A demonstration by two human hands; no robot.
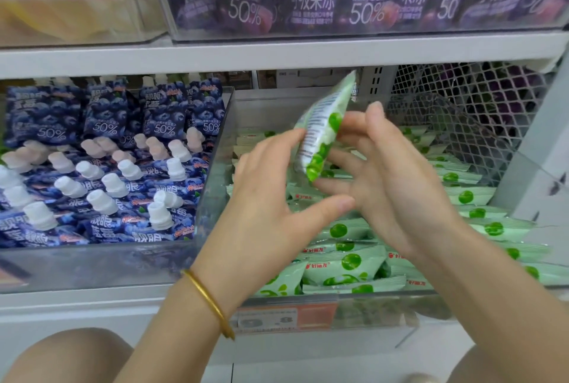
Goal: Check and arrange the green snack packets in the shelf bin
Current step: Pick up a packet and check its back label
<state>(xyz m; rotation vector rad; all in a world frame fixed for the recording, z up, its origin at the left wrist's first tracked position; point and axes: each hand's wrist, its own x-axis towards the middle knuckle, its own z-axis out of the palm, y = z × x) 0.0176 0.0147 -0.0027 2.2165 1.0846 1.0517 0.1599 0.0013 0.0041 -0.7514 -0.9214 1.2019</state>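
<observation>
**Packet orientation before return to bin**

The pale green plastic snack packet (323, 127) is pinched between the left hand (271, 195) and the right hand (388, 176), raised above the clear plastic shelf bin (215, 148). Its long axis stands near upright, top tilted right. The stocked green packets (345, 262) lie flat directly below, so the packet likely must be laid flat.

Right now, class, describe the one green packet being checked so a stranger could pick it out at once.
Start at the clear bin of green packets, right of the blue pouches. Above it, the left hand and right hand hold one packet between them. Unlike the others lying flat, it stands nearly upright, lifted clear of the pile.
</observation>
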